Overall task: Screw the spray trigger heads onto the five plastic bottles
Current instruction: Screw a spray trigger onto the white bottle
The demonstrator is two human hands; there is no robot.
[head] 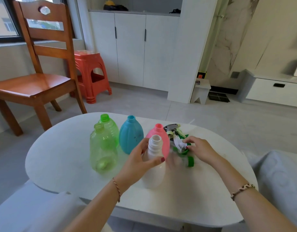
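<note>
So the left hand (141, 162) had its grip wrapped around the shoulder of the white bottle (154, 164), thumb across the front just under the threaded neck, bottle standing on the counter (60, 156) at centre frame. Right hand (200, 149) was over in the pile of spray trigger heads (178, 141) right of centre, fingertips pinching a white-and-green one, though it was blurry so I couldn't tell exactly how.

My guess was the bottles were empty thin plastic, so really light and a bit squishy. Squeeze the belly and it would flex, so holding up near the stiffer neck made sense. The collar ring is the part to turn on the heads.

The pink bottle (161, 139) was touching behind the white one, the blue bottle (131, 134) and two green bottles (103, 146) left of that, all uncapped.
</note>
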